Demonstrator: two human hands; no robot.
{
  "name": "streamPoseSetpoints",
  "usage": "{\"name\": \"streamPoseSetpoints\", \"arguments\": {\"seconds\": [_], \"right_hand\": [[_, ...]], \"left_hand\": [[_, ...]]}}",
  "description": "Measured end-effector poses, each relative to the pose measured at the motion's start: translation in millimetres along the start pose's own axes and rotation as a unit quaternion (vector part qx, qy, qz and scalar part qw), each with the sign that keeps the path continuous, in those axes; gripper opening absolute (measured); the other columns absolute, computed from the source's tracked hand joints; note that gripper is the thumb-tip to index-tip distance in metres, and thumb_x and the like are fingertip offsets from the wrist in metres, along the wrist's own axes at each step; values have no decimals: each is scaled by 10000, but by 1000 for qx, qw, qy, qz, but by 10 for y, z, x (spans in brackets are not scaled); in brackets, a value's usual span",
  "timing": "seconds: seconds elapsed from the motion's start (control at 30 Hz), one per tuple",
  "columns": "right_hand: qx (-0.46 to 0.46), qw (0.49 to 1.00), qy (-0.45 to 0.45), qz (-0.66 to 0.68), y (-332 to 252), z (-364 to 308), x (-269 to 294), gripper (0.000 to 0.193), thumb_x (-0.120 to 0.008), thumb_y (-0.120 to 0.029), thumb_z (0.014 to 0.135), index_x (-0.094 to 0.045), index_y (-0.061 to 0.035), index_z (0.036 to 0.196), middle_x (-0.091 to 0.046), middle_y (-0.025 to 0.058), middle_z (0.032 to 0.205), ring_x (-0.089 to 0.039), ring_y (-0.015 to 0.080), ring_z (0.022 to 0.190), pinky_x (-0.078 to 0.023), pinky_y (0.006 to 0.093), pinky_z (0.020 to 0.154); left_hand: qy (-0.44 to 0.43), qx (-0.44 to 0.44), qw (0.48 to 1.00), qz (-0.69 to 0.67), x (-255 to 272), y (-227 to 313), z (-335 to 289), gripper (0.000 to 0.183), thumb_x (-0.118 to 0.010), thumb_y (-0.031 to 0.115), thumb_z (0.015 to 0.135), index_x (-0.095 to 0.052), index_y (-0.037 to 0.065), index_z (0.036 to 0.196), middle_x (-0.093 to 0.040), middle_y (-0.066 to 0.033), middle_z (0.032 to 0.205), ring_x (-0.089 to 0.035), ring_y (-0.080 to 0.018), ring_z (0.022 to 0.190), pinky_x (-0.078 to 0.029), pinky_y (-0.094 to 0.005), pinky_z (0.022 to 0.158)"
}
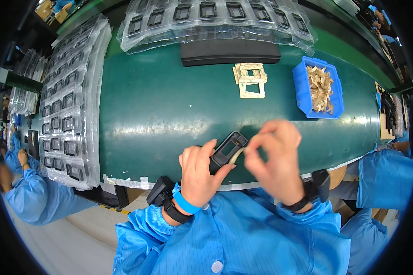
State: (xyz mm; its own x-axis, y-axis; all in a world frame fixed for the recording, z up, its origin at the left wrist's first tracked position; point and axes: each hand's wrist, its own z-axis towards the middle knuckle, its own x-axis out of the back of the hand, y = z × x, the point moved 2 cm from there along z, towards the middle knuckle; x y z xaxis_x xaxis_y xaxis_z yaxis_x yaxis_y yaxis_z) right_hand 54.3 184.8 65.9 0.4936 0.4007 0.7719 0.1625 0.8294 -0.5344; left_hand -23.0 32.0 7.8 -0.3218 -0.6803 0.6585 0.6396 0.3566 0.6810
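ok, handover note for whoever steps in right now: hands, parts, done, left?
Left hand: grips the black frame part above the green mat's near edge.
Right hand: blurred, pinching a pale strip at the frame's right side.
Pale frame-shaped pieces lie mid-mat; blue bin at right holds peeled scraps. Clear trays of black parts sit left and across the top.
Done: cannot tell how many parts are finished.
Left: strip not yet clear of the frame.
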Motion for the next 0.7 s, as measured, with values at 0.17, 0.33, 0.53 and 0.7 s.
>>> {"name": "streamPoseSetpoints", "arguments": {"seconds": [0.17,0.33,0.53,0.7], "right_hand": [[-91,984,146,-48,555,266,546,94,-701,-90,760,-623,-73,809,-551,97,920,-535,288,942,-396,384,804],[-160,956,245,-38,1178,405,867,116,-664,-99,800,-645,-6,867,-646,113,795,-622,273,717,-495,381,683],[-192,947,254,55,981,389,782,156,-653,-88,836,-665,21,946,-680,112,786,-652,219,670,-517,345,641],[-77,991,-71,87,379,228,250,179,-684,-97,839,-686,-19,999,-647,113,861,-654,270,732,-527,363,673]], "left_hand": [[-4,10,1000,5,58,20,5,772,-884,104,619,-500,8,1282,-634,-113,948,-553,-304,937,-429,-408,859],[-30,32,999,13,162,-19,18,811,-840,27,631,-458,28,1346,-629,-114,1032,-553,-288,974,-426,-396,900],[-67,59,996,10,272,-14,109,745,-811,17,643,-496,26,1318,-610,-142,1152,-542,-298,1049,-410,-399,960],[-47,-4,998,35,170,58,267,501,-806,123,686,-623,26,1143,-573,-144,1140,-503,-342,1091,-391,-428,962]]}}
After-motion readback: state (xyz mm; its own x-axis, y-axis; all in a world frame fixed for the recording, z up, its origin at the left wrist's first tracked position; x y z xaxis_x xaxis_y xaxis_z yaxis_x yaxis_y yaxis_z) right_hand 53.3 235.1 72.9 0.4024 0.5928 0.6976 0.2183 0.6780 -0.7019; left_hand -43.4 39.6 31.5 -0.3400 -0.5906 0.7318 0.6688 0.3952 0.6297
